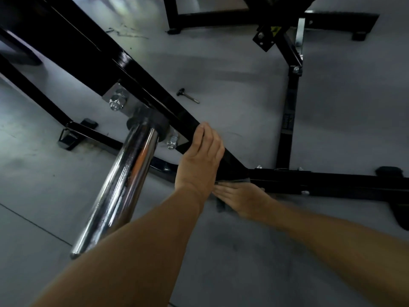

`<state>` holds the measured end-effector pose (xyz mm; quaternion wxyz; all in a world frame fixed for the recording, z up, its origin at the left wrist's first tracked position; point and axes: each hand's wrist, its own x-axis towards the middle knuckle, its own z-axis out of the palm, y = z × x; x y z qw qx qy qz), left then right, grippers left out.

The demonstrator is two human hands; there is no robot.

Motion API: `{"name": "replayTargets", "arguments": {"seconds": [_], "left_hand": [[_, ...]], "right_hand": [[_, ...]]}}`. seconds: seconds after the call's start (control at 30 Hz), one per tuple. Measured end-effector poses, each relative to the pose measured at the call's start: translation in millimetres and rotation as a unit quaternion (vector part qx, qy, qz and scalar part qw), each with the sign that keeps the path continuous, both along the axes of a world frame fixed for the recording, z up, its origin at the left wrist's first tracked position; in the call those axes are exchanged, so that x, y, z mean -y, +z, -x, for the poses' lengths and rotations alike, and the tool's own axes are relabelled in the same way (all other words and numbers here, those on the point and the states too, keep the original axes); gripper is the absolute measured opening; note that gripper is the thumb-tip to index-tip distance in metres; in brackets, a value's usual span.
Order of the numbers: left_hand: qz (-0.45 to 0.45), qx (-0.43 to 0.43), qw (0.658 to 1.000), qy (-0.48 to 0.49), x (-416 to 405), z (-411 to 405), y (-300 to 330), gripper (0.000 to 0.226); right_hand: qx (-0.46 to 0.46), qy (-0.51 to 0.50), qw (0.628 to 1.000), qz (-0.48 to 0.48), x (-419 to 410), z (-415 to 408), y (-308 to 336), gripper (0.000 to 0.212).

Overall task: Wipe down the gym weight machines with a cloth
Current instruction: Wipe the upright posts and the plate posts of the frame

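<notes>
A black slanted beam (137,69) of the weight machine runs down from the upper left to a floor bar (321,182). My left hand (199,160) rests flat against the lower part of this beam, fingers lying along it. Just below, my right hand (241,199), blurred, presses a grey cloth (222,207) with straight fingers against the joint where the beam meets the floor bar. Most of the cloth is hidden under my palm; one corner hangs below the hand.
A chrome weight post (124,185) sticks out toward me left of my arms, bolted to the beam. A loose pin (188,95) lies on the grey floor beyond. Other black frame legs (287,120) stand to the right and at the back.
</notes>
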<state>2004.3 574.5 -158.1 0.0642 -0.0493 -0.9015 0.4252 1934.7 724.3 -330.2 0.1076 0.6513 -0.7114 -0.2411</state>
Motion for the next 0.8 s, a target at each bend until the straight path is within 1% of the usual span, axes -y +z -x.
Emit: {"name": "replayTargets", "arguments": {"seconds": [0.07, 0.13, 0.2, 0.23, 0.27, 0.33, 0.4, 0.47, 0.5, 0.57, 0.63, 0.67, 0.73, 0.77, 0.8], "left_hand": [[-0.007, -0.006, 1.0, 0.006, 0, 0, -1, 0.069], [-0.02, 0.003, 1.0, 0.02, -2, -1, 2, 0.073], [-0.037, 0.009, 0.999, 0.033, -4, -3, 4, 0.078], [-0.049, 0.007, 0.998, 0.039, -7, -3, 4, 0.08], [-0.064, 0.005, 0.997, 0.051, -10, -4, 4, 0.083], [-0.104, 0.008, 0.992, 0.075, -21, -3, 1, 0.085], [-0.146, 0.036, 0.985, 0.079, -38, 1, -7, 0.084], [-0.182, 0.105, 0.975, 0.069, -50, 1, -22, 0.078], [-0.213, 0.141, 0.965, 0.062, -60, 1, -30, 0.074], [-0.292, 0.192, 0.936, 0.048, -85, 5, -42, 0.069], [-0.355, 0.213, 0.91, 0.025, -111, 9, -47, 0.066], [-0.372, 0.219, 0.902, 0.02, -121, 12, -47, 0.066], [-0.386, 0.239, 0.891, 0.022, -133, 21, -47, 0.074], [-0.388, 0.252, 0.886, 0.026, -135, 25, -46, 0.08], [-0.394, 0.266, 0.879, 0.034, -136, 29, -45, 0.084]], "right_hand": [[0.026, -0.039, 0.999, 0.021, 12, -11, 13, 0.06], [0.017, -0.036, 0.998, 0.058, -11, -10, 20, 0.066], [-0.004, -0.074, 0.997, 0.011, -62, -8, 35, 0.069], [-0.022, -0.091, 0.995, 0.02, -94, -7, 43, 0.069], [-0.041, -0.13, 0.989, 0.054, -127, -3, 46, 0.068], [-0.027, -0.266, 0.954, 0.135, -188, -2, 51, 0.073], [0.002, -0.358, 0.913, 0.193, -216, -7, 54, 0.076], [0.058, -0.412, 0.886, 0.205, -189, -11, 52, 0.087], [0.096, -0.426, 0.876, 0.205, -167, -14, 51, 0.092], [0.145, -0.412, 0.869, 0.23, -122, -24, 50, 0.088], [0.191, -0.406, 0.863, 0.232, -94, -27, 46, 0.089], [0.196, -0.4, 0.865, 0.23, -94, -25, 45, 0.089], [0.186, -0.363, 0.887, 0.219, -115, -18, 44, 0.086], [0.187, -0.353, 0.891, 0.215, -132, -17, 45, 0.084], [0.186, -0.359, 0.888, 0.219, -154, -14, 43, 0.081]]}}
